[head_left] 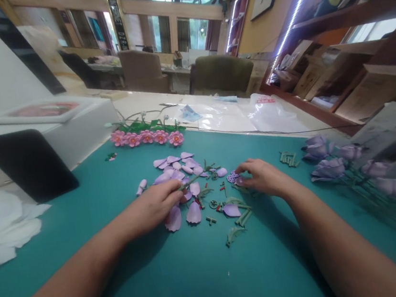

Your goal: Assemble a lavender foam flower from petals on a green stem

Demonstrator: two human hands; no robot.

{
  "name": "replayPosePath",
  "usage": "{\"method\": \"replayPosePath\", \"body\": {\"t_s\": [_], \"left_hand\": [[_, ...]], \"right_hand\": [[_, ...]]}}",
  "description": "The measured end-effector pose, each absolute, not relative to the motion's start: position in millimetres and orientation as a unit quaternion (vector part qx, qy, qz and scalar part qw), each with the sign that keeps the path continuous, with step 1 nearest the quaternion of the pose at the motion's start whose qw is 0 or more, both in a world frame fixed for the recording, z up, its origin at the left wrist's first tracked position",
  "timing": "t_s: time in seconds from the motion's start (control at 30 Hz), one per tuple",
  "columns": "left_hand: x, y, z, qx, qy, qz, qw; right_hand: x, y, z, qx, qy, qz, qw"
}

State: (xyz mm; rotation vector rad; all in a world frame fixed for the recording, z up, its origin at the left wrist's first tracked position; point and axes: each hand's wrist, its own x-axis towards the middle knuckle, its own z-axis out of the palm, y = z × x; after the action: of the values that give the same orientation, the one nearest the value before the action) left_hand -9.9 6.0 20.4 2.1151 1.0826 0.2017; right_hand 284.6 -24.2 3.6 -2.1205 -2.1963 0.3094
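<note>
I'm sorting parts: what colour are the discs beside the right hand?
The discs are purple, head view.

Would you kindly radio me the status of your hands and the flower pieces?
Left hand pinching a leafy green stem. Right hand at purple wheel-shaped pieces, grip unclear. Loose lilac petals crowding the left hand.

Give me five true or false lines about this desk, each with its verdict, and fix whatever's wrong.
1. The pink flowers lie in a row near the back edge of the mat. True.
2. The mat is bright red. False: the mat is blue-green.
3. The right hand is at the small purple wheels. True.
4. The left hand rests on the white box. False: it holds a green stem by the purple petals.
5. The purple flowers are on the right side. True.
</note>
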Motion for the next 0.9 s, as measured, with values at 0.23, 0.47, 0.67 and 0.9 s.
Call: {"method": "replayPosePath", "body": {"t_s": [0.23,0.47,0.67,0.9], "left_hand": [[-10,7,21,0.820,0.421,0.086,0.378],[-13,10,18,0.819,0.420,0.098,0.379],[-14,12,18,0.812,0.425,0.093,0.389],[-14,13,19,0.798,0.438,0.093,0.404]], "right_hand": [[283,-26,0,-0.695,-0.708,0.126,-0.016],[297,-23,3,-0.734,-0.668,0.118,0.025],[307,-20,-5,-0.759,-0.643,0.078,0.064],[306,-20,-2,-0.756,-0.649,0.027,0.086]]}}
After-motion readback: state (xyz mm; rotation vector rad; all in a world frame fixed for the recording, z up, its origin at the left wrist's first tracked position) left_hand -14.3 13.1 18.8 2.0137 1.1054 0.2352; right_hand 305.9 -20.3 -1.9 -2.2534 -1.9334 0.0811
